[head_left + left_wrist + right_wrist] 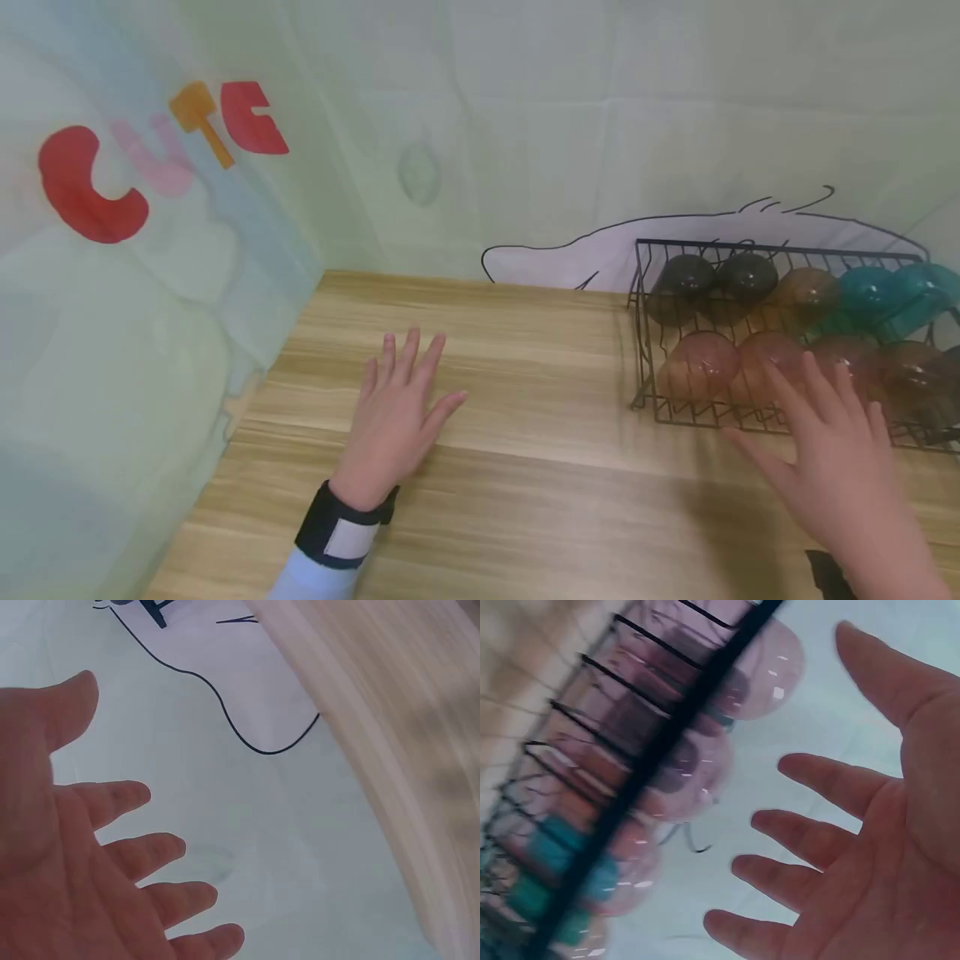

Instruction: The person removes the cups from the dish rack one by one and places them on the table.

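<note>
My left hand (393, 429) hangs over the wooden table (525, 400), fingers spread and straight, holding nothing. The left wrist view shows its bare palm. At the right, a black wire rack (787, 249) holds two rows of see-through, dome-topped pieces. The front row has pinkish domes (705, 362); behind them are dark grey (686, 279), amber (810, 292) and teal (870, 292) ones. My right hand (836, 450) is spread in front of the rack, its fingertips overlapping the front row in the head view. In the right wrist view a gap shows between those fingers and the domes.
A pale printed cloth (525, 125) stands behind the table, and another with the coloured letters "CUTE" (93, 192) lines the left side. The rack stands close to the back cloth and runs to the right edge of the head view.
</note>
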Demonstrator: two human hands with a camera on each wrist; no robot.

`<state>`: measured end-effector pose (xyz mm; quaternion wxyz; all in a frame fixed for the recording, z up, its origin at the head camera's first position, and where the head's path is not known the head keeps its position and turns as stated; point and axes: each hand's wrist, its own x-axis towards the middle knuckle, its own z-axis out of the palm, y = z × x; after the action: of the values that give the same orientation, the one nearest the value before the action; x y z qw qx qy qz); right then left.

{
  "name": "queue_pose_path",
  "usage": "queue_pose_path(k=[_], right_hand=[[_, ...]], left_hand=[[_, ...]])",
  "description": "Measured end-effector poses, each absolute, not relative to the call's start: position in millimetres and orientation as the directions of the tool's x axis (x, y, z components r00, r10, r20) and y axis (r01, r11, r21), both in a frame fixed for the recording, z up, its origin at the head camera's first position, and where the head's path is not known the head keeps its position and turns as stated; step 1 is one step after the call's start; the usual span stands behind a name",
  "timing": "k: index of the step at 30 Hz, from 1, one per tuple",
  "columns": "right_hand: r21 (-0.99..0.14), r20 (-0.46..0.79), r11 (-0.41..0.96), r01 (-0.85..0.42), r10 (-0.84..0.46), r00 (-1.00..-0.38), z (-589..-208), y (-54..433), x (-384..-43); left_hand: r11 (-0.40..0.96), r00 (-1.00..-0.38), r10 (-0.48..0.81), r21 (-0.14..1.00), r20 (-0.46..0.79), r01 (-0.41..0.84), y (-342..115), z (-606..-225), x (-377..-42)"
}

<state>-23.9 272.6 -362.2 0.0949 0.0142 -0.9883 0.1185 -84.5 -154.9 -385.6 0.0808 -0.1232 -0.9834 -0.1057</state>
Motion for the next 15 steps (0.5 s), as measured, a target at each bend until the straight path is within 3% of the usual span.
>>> queue_pose_path(k=[7, 15], right_hand=[[-0.2, 0.269, 0.951, -0.236, -0.178, -0.946, -333, 252, -54], [-0.137, 0.163, 0.949, -0.285, -0.263, -0.951, -322, 228, -87]], left_hand=[[0.95, -0.949, 0.243, 0.15, 0.203, 0.275, -145, -377, -91], [0.935, -0.937, 0.306, 0.132, 0.168, 0.329, -123, -372, -93]])
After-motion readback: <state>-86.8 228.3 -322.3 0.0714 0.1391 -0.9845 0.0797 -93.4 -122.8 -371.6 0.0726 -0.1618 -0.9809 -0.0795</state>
